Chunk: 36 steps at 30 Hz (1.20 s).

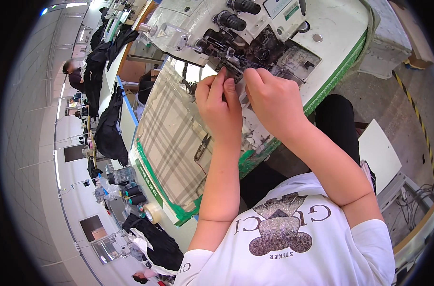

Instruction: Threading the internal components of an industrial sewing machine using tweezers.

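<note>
Both my hands are raised to the needle area of a grey-white industrial sewing machine [188,24]. My left hand [219,107] has its fingers pinched together close under the presser foot [233,66]. My right hand [274,102] is beside it, thumb and forefinger pinched at the same spot. What the fingertips grip is too small to tell, perhaps a thread. A beige plaid cloth [171,138] lies over the machine table to the left of my hands. Small thread snips [201,147] rest on that cloth, below my left hand.
The white table has a green edge strip [338,71]. Thread cones [133,193] and a roll of tape [152,212] sit at the left end. Dark garments [107,128] hang over neighbouring benches, where other people sit. A white board [379,152] stands at the right.
</note>
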### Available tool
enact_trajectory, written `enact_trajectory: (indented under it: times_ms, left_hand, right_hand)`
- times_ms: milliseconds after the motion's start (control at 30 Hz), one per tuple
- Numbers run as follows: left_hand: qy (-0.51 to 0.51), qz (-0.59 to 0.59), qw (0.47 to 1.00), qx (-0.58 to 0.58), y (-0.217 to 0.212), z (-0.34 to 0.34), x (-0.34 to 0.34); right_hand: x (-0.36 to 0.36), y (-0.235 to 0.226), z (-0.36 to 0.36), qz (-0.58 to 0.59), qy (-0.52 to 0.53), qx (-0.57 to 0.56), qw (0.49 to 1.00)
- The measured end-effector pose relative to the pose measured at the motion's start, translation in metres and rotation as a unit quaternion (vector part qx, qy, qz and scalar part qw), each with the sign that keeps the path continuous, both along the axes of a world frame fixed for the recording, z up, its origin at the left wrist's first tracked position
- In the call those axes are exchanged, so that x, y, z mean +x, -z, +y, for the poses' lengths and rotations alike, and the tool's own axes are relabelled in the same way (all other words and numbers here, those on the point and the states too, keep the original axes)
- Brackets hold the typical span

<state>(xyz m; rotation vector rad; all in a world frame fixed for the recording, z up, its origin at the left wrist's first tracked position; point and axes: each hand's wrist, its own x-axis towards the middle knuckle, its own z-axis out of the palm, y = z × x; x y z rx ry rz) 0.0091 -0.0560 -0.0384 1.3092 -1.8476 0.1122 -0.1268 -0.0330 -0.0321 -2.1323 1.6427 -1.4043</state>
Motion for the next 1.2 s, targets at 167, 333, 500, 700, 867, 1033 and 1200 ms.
enact_trajectory:
  times_ms: [167, 333, 500, 700, 867, 1033, 1200]
  left_hand:
    - [-0.004, 0.032, 0.999, 0.034, -0.007, 0.005, -0.003]
    - [0.021, 0.094, 0.993, 0.061, -0.014, 0.007, -0.007]
    - [-0.018, 0.091, 0.994, 0.055, -0.01, 0.005, -0.005]
    - [-0.037, 0.081, 0.995, 0.055, -0.009, 0.006, -0.007]
    - [-0.042, 0.057, 0.996, 0.046, -0.009, 0.005, -0.008]
    - [-0.038, 0.039, 0.998, 0.039, -0.01, 0.005, -0.007]
    - [-0.028, 0.042, 0.998, 0.029, -0.009, 0.004, -0.007]
  right_hand:
    - [-0.011, -0.003, 0.01, 0.002, 0.0, 0.027, 1.0]
    - [-0.021, -0.006, 0.018, -0.007, -0.014, 0.032, 0.999]
    - [-0.015, -0.003, 0.012, -0.013, -0.013, 0.014, 1.0]
    - [-0.005, -0.005, 0.009, -0.008, -0.008, 0.01, 1.0]
    - [-0.003, -0.004, 0.006, -0.005, -0.001, 0.012, 1.0]
    - [0.003, -0.003, 0.004, -0.016, 0.004, 0.015, 1.0]
    - [0.006, 0.0, 0.002, -0.034, 0.005, 0.015, 0.999]
